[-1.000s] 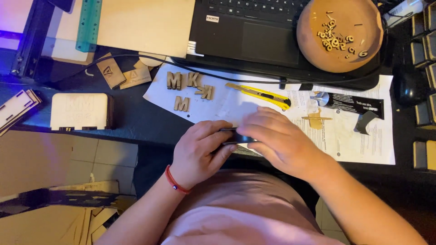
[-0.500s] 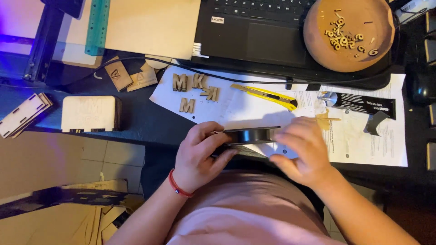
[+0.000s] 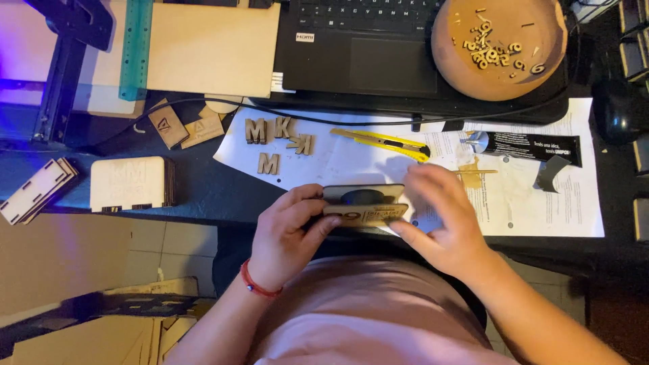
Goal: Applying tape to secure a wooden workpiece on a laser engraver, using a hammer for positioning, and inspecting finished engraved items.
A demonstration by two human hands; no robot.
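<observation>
My left hand point(image 3: 287, 233) grips the left end of a thin wooden panel point(image 3: 364, 204) with a dark oval cut-out and engraved marks, held at the desk's front edge. My right hand point(image 3: 439, 223) is blurred, its fingers spread; its thumb touches the panel's lower right corner. Several wooden letters point(image 3: 277, 140) lie on a white paper sheet point(image 3: 520, 196) behind the panel. A yellow utility knife point(image 3: 385, 142) lies on the same sheet, beyond my right hand.
A brown bowl point(image 3: 500, 78) of small wooden pieces sits on a black laptop point(image 3: 358, 51). A black glue tube point(image 3: 534, 145) lies on the right. At left are a small wooden box point(image 3: 130, 182), stacked wooden parts point(image 3: 37, 190), a plywood sheet point(image 3: 209, 47) and a green ruler point(image 3: 135, 47).
My right hand has lifted off the panel and slid right, its fingers spreading, so the panel's face now shows. My left hand keeps its grip.
</observation>
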